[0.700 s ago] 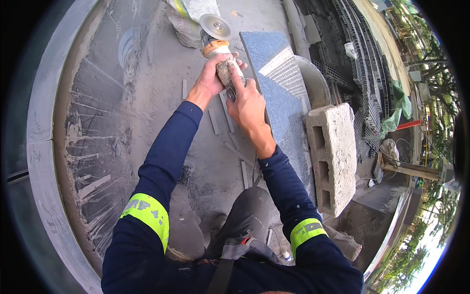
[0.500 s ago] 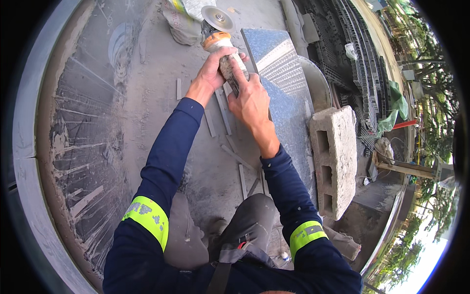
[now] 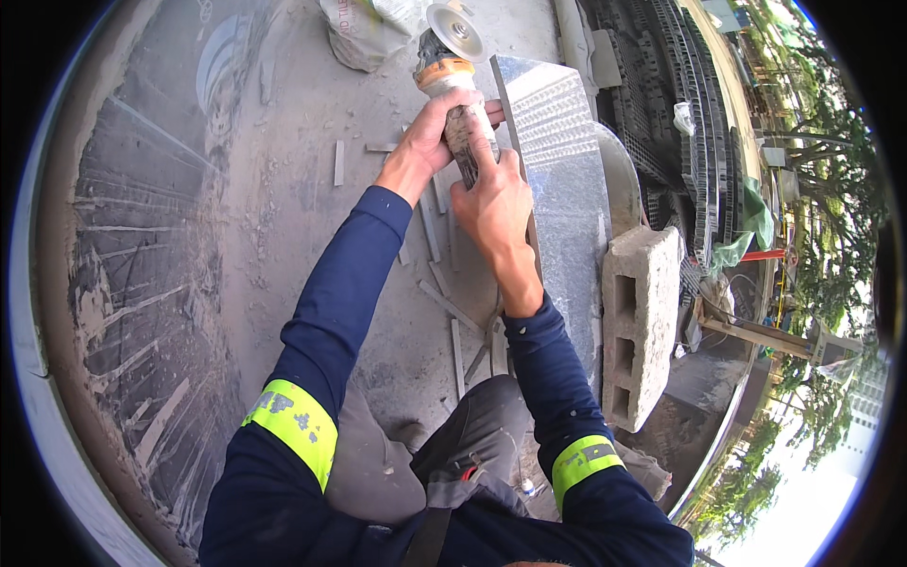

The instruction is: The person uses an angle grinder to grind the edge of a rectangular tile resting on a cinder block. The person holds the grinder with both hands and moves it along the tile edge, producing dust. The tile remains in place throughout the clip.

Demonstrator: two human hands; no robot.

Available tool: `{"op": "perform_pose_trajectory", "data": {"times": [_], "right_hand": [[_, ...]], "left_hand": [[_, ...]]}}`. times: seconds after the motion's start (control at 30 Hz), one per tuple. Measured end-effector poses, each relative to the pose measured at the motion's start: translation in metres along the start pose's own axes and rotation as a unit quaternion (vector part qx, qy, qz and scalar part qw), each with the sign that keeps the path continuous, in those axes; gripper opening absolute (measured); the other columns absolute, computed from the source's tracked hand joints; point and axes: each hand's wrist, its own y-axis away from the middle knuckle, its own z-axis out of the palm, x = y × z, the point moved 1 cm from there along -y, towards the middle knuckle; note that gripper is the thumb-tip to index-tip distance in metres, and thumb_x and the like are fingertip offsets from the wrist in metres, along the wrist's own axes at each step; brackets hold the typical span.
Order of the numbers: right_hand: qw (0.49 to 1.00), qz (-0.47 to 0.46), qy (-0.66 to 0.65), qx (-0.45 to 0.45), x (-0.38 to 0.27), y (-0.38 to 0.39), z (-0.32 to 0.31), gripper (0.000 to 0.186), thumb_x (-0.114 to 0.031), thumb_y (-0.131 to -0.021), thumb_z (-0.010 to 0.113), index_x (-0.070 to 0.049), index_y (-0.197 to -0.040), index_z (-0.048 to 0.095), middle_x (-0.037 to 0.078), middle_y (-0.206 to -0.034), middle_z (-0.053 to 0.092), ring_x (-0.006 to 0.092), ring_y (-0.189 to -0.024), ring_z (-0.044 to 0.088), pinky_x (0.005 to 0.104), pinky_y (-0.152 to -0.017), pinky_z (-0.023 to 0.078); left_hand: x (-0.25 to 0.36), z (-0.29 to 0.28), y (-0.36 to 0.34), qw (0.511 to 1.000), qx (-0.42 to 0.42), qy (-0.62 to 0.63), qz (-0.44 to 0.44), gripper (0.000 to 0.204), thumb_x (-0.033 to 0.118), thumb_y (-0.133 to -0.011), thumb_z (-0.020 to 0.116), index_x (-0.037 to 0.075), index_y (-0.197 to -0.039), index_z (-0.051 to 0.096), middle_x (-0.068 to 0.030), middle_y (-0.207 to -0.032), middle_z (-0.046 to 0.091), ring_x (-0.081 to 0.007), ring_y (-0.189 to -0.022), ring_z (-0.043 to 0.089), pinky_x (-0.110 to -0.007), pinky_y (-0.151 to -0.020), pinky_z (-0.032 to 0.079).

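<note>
An angle grinder with an orange collar, a dusty, pale body and a silver disc is near the top centre. My left hand is wrapped round its body just below the collar, some fingertips showing on the far side. My right hand grips it lower down, forefinger stretched along the body. The disc is near the upper left corner of a long stone slab, which stands to the right of both hands; I cannot tell whether they touch. The slab's surface shows bright, patterned glare.
A hollow concrete block sits beside the slab. A white sack lies above, thin stone strips on the dusty ground. Stacked dark mesh panels and green cloth are at the right, a stone edge at the far left.
The grinder and both hands have shifted slightly to the right in view, toward the slab's upper corner, still gripped the same way. The view has shifted a little, and the glare on the slab is wider.
</note>
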Motion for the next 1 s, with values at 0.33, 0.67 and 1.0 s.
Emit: {"op": "perform_pose_trajectory", "data": {"times": [0.33, 0.67, 1.0], "right_hand": [[0.999, -0.002, -0.024, 0.032, 0.003, -0.002, 0.010, 0.094, -0.007, -0.075, 0.075, -0.030, -0.161, 0.045, 0.027, -0.104, 0.060, 0.0489, -0.087, 0.069, 0.0550, -0.078, 0.060], [0.999, 0.011, -0.022, 0.029, 0.003, -0.001, 0.008, 0.096, -0.008, -0.073, 0.076, -0.026, -0.162, 0.044, 0.026, -0.101, 0.060, 0.0460, -0.084, 0.069, 0.0537, -0.076, 0.060], [0.998, 0.005, -0.031, 0.048, 0.004, -0.003, 0.011, 0.096, -0.009, -0.073, 0.075, -0.026, -0.162, 0.043, 0.024, -0.099, 0.060, 0.0448, -0.082, 0.070, 0.0534, -0.076, 0.060]], "left_hand": [[0.000, -0.006, -0.010, 1.000, -0.002, -0.014, 0.004, 0.064, 0.026, -0.087, 0.075, -0.007, -0.137, 0.053, -0.0267, -0.133, 0.067, -0.0374, -0.123, 0.069, -0.045, -0.106, 0.058], [-0.002, -0.001, -0.008, 1.000, -0.006, -0.005, 0.003, 0.062, 0.022, -0.087, 0.076, -0.005, -0.138, 0.052, -0.0230, -0.130, 0.069, -0.0345, -0.119, 0.072, -0.042, -0.100, 0.061], [0.000, -0.004, -0.010, 1.000, 0.006, -0.013, -0.002, 0.050, 0.023, -0.088, 0.076, -0.001, -0.126, 0.056, -0.0251, -0.131, 0.066, -0.0380, -0.125, 0.068, -0.046, -0.107, 0.058]]}}
